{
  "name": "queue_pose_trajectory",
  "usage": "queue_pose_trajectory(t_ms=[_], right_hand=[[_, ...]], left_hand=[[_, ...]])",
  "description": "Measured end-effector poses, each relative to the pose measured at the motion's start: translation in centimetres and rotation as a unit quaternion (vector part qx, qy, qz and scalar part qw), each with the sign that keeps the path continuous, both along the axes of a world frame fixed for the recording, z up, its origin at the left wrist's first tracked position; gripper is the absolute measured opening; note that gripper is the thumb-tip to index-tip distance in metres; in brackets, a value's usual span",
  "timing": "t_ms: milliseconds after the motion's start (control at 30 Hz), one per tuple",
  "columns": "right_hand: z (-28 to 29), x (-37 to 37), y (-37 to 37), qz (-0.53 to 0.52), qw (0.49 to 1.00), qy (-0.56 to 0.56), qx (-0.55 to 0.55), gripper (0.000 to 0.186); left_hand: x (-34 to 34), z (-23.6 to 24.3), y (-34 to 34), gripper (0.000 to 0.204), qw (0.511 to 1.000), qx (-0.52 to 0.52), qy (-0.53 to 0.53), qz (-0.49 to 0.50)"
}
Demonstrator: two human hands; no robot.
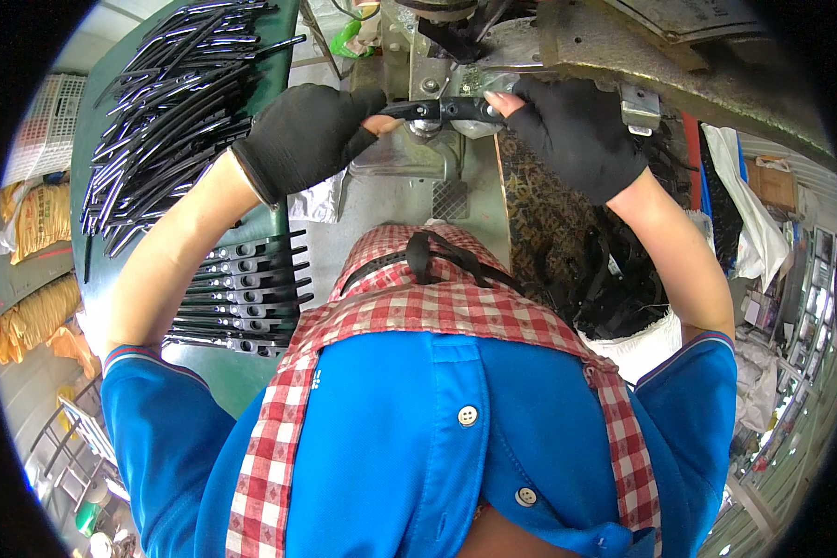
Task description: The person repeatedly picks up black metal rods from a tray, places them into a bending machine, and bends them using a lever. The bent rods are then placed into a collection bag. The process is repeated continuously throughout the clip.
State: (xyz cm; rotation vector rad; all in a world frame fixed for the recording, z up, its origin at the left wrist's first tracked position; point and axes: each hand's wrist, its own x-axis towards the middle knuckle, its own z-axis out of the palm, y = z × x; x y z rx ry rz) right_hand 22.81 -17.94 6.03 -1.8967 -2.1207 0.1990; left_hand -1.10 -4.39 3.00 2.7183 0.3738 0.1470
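My left hand [312, 135], in a black glove with bare fingertip showing, grips the left end of a dark bar-shaped part [442, 111] with round fittings. My right hand [572, 135], gloved the same way, holds the right end with bare fingertips against it. The part lies level across the metal fixture [430, 85] of a machine [604, 42] above and between my hands. The fingers of both hands are closed around the part.
A green table [223, 374] at left bears a heap of black strips [167, 121] and a row of assembled pieces [232, 288]. A dark patterned board [530, 232] with black pieces is at right. Sacks [33, 223] stand far left; below is a foot pedal [451, 198].
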Motion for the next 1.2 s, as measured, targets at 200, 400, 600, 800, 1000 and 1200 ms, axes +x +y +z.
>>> queue_pose_trajectory(t_ms=[200,400,600,800,1000,1200], right_hand=[[-1.2,1.0,1.6,0.044,0.989,0.122,0.073,0.037],[-2.3,1.9,1.7,0.026,0.991,0.123,0.052,0.036],[-4.1,2.7,2.4,-0.008,0.995,0.058,-0.081,0.039],[-7.3,2.8,2.9,-0.081,0.992,0.03,-0.089,0.05],[-7.9,1.1,1.4,-0.123,0.973,0.041,0.192,0.031],[-6.8,-5.1,-3.7,0.054,0.969,0.157,0.184,0.008]], left_hand=[[1.2,0.1,1.7,0.033,0.999,-0.049,-0.015,-0.018],[1.6,-0.5,2.5,0.034,0.999,0.024,-0.025,-0.015],[2.4,-0.4,3.5,0.034,0.996,0.073,0.043,-0.022],[3.4,-2.3,4.6,0.035,0.994,0.025,0.094,-0.057],[3.0,-4.3,5.8,0.045,0.988,0.112,-0.047,-0.09],[0.4,-4.0,5.8,0.039,0.991,0.126,-0.028,-0.046]])
